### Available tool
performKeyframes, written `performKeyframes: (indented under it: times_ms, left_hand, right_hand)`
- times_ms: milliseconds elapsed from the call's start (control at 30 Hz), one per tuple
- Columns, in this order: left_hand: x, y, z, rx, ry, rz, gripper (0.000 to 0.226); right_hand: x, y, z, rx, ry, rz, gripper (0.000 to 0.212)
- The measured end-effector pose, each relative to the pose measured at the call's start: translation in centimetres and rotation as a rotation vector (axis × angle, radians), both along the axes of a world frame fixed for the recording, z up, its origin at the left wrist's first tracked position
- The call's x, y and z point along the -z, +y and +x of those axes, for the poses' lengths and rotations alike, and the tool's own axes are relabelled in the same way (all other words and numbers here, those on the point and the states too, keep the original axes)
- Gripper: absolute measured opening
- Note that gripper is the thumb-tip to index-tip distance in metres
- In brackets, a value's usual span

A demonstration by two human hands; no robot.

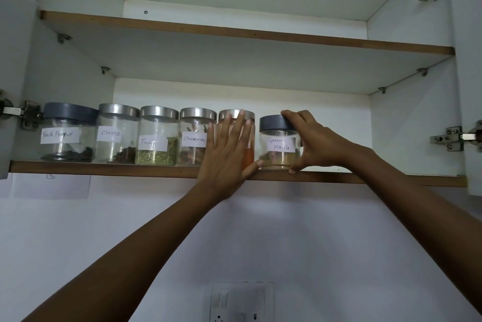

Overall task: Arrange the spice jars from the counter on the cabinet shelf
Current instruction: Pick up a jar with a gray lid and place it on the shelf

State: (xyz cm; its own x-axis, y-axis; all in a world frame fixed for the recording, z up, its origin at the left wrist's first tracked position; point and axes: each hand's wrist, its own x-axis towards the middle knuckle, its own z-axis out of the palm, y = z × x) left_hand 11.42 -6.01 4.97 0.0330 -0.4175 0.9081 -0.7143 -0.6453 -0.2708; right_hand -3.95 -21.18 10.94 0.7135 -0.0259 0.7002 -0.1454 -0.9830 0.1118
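Six labelled spice jars (156, 136) upright along cabinet shelf (104, 167)

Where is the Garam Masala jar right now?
In the head view, the Garam Masala jar stands at the right end of the row on the lower cabinet shelf, right of the orange-spice jar, with the right hand gripping it.

Left hand (224, 157) & right hand (315, 143) bare, nails short; forearms behind each hand bare.

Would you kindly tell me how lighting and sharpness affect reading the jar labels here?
Head view: dim, bluish light; slightly soft, yet labels read, such as the Garam Masala jar held by the right hand; the left hand covers the label of the orange spice jar.
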Motion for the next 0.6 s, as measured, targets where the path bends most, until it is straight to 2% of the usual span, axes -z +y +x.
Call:
performKeyframes:
  times_ms: [167, 433, 600]
  left_hand:
    - [0.3, -0.2, 0.4, 0.02, -0.049, 0.01, 0.078]
    - [0.7, 0.1, -0.3, 0.041, -0.063, 0.032, 0.075]
    - [3.7, 0.1, -4.3, 0.202, -0.195, 0.046, 0.068]
  right_hand:
    - [0.1, 0.3, 1.3, -0.048, -0.042, 0.049, 0.102]
    - [2.0, 0.6, 0.2, 0.054, -0.123, -0.017, 0.116]
    - [6.7, 2.1, -2.7, 0.072, -0.266, -0.129, 0.095]
